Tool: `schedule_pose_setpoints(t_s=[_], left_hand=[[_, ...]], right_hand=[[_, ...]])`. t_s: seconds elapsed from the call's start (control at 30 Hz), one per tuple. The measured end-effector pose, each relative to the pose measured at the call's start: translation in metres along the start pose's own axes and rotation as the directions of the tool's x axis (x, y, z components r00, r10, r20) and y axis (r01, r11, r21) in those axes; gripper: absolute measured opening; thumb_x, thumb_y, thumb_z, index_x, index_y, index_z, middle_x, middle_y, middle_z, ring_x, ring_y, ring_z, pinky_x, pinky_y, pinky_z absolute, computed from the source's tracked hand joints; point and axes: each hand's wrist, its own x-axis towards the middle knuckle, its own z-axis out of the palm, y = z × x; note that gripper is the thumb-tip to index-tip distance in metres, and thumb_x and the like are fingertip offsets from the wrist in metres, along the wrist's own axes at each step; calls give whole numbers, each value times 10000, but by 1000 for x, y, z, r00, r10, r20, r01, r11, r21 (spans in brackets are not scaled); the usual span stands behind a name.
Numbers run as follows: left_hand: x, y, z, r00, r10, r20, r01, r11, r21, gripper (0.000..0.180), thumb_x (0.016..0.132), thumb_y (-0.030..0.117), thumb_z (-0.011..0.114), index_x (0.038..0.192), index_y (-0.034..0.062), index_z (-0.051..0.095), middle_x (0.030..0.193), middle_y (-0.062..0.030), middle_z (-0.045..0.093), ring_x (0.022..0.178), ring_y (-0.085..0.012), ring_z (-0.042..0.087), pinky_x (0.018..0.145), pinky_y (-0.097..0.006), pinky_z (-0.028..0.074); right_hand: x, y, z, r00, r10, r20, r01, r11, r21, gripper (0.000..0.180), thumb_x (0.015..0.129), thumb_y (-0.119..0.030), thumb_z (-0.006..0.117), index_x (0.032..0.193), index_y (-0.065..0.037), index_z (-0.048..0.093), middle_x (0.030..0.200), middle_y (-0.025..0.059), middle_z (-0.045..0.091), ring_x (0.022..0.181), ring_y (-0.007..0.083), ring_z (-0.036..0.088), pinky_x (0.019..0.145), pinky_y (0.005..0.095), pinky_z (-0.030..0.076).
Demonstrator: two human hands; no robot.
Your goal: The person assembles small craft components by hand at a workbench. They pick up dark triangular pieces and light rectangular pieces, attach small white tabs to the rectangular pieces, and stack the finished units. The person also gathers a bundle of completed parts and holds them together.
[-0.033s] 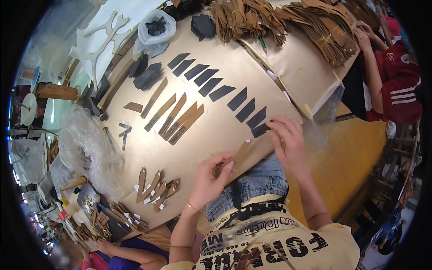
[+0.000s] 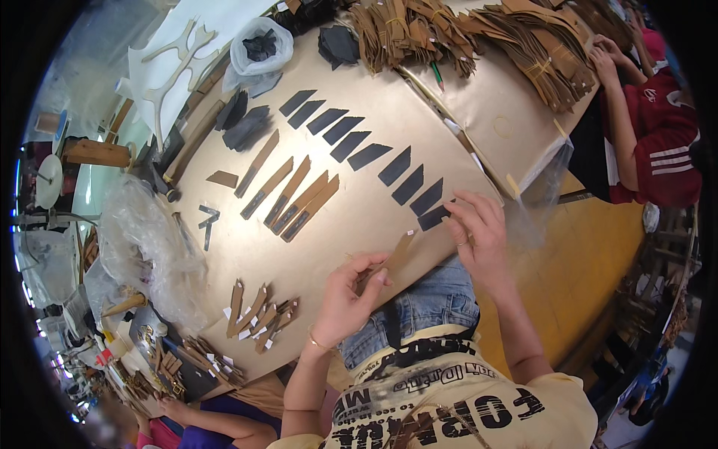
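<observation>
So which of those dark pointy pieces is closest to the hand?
The last dark piece in the row, at its near end; the right hand has fingertips on it.

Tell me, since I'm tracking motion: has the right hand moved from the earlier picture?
No. The right hand sits at the same end of the row of dark pieces on the table as before.

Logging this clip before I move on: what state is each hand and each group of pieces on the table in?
left hand: closed on one end of the tan strip
right hand: fingers spread, fingertips by the nearest dark piece
tan strip: lying at the table edge, held by the left hand
dark pieces: laid flat in a diagonal row
tan-and-dark strips: side by side, flat
white plastic bag: open, dark material inside
tan bundles: stacked, tied
</observation>
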Motion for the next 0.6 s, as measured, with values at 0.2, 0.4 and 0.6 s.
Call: schedule_pose_setpoints(t_s=[0.2, 0.4, 0.6], left_hand=[[7, 19, -18, 998, 61, 26, -63, 993, 101, 268, 950, -3, 596, 1213, -50, 621, 1029, -71, 631, 858, -133, 688, 796, -265, 539], [44, 35, -32, 998, 50, -36, -49, 999, 21, 301, 919, -1, 647, 1211, -64, 614, 1057, -88, 621, 871, -131, 686, 795, -242, 547], [73, 33, -45, 988, 79, -136, -75, 997, 31, 317, 913, 4, 668, 1209, -78, 588, 1088, -106, 600, 880, -151, 678, 824, -256, 552]], right_hand=[[23, 2, 5, 993, 17, 118, -52, 952, 302, 278, 889, -122, 690, 1154, -42, 666, 1133, 124, 658, 992, 280, 615, 846, 358, 496], [64, -15, 26, 889, 54, 454, -374, 656, 655, 494, 908, -90, 691, 1363, -48, 504, 1048, 57, 645, 909, 77, 571, 760, 240, 465], [98, -13, 40, 912, 67, 404, -322, 726, 608, 481, 888, -82, 705, 1334, -45, 529, 900, 15, 645, 809, 67, 571, 715, 226, 463]])
